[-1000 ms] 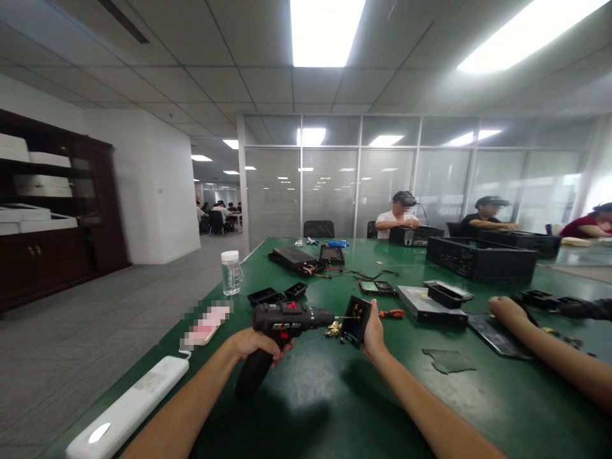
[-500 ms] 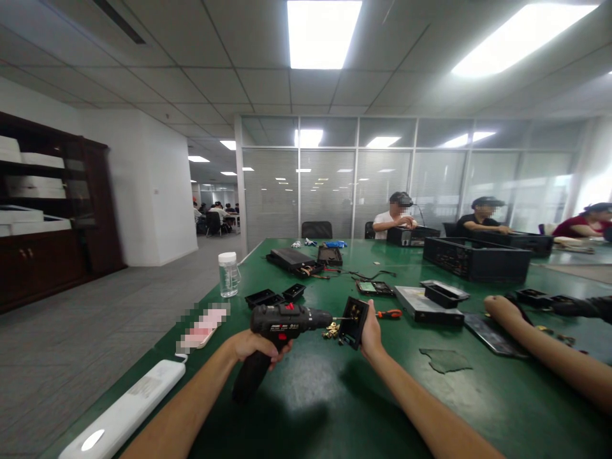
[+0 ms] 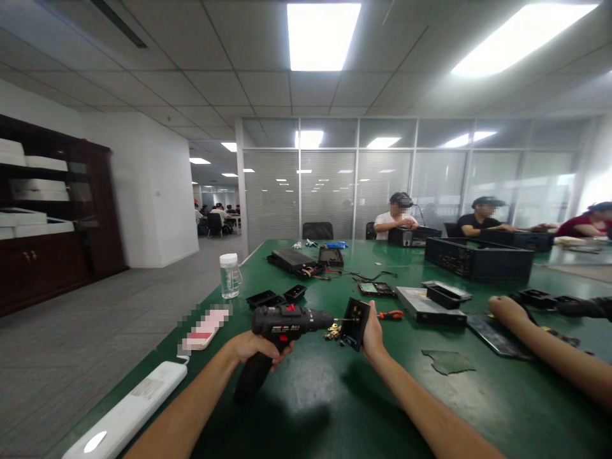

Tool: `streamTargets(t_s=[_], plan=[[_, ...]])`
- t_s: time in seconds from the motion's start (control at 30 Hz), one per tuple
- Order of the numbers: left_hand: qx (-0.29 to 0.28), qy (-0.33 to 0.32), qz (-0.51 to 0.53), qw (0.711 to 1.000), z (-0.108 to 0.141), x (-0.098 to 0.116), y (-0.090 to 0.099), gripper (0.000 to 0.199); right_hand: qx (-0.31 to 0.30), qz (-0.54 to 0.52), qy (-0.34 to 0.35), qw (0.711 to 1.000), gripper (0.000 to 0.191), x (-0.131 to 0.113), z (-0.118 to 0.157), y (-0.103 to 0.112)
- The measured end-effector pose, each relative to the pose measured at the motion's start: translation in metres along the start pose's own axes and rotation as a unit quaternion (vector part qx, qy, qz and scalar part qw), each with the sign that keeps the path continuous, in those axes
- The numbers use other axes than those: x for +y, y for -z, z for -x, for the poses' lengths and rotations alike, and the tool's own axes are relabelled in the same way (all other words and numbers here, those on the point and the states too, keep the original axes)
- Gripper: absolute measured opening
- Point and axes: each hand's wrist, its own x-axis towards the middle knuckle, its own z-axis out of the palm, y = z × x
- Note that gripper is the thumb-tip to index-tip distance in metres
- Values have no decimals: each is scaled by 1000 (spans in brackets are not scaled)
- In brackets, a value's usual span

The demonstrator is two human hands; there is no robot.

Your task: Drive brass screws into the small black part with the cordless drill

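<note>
My left hand (image 3: 264,347) is wrapped round the handle of a black cordless drill (image 3: 282,322) with red switches. The drill lies level and its thin bit points right, its tip at the inner face of a small black plastic case (image 3: 354,325). Gripped by its right edge in my right hand (image 3: 374,331), the case stands tilted above the table, with brass-coloured bits inside. Whether the bit sits in a screw is too small to tell. A little pile of brass-coloured parts (image 3: 333,332) lies behind the drill tip. Beyond my right hand rests an orange-handled screwdriver (image 3: 392,315).
Black cases (image 3: 266,299) and a clear bottle (image 3: 230,277) stand at the left. A pink phone (image 3: 210,328) and white power strip (image 3: 131,408) line the left table edge. A metal drive box (image 3: 428,311) lies right; another person's arm (image 3: 530,331) reaches in there.
Hardly anything differs. The whole view has shifted by a few pixels; the drill and the case keep the same places relative to each other.
</note>
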Motion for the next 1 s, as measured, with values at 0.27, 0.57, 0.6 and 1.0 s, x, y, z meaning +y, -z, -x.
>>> streamTargets(t_s=[0.27,0.57,0.6,1.0], plan=[[11,2,-7,1000,1,1,-2,37,-13,-10,-10,1000,50,1,0,-1],[2,-5,-2,1000,1,3,-4,37,-8,-1,-9,1000,50,2,-1,1],[1,-3,-1,1000,1,3,-4,37,-7,0,-8,1000,50,3,-3,1],[8,-2,-1,1000,1,1,-1,38,-7,4,0,1000,52,8,-6,4]])
